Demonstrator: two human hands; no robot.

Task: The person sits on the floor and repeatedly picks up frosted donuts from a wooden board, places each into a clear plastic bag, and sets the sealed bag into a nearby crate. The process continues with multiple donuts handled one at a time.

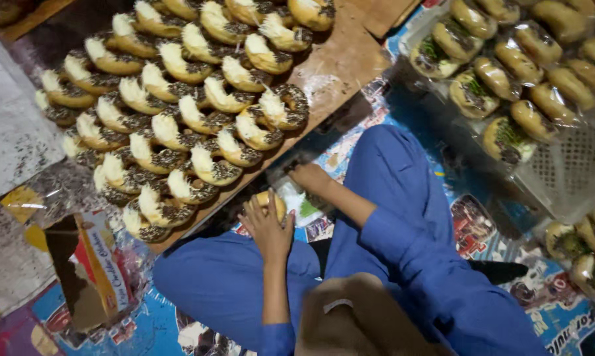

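My left hand (pixel 269 229) lies over a plain golden doughnut (pixel 277 200) on the floor mat, fingers spread across it and holding it. My right hand (pixel 310 177) is just beyond it, closed on the edge of a clear plastic bag (pixel 296 198) that lies by the doughnut. Both arms are in blue sleeves. My blue-trousered legs are crossed beneath them. A wooden board (pixel 337 66) right in front of the hands carries several rows of doughnuts (pixel 192 118) topped with white cream and dark sprinkles.
A white perforated crate (pixel 574 165) at the right holds several bagged doughnuts (pixel 508 66). More bagged ones (pixel 584 254) lie at the right edge. An open orange cardboard box (pixel 89 264) sits at the lower left on clear plastic. A blue printed mat (pixel 403 109) covers the floor.
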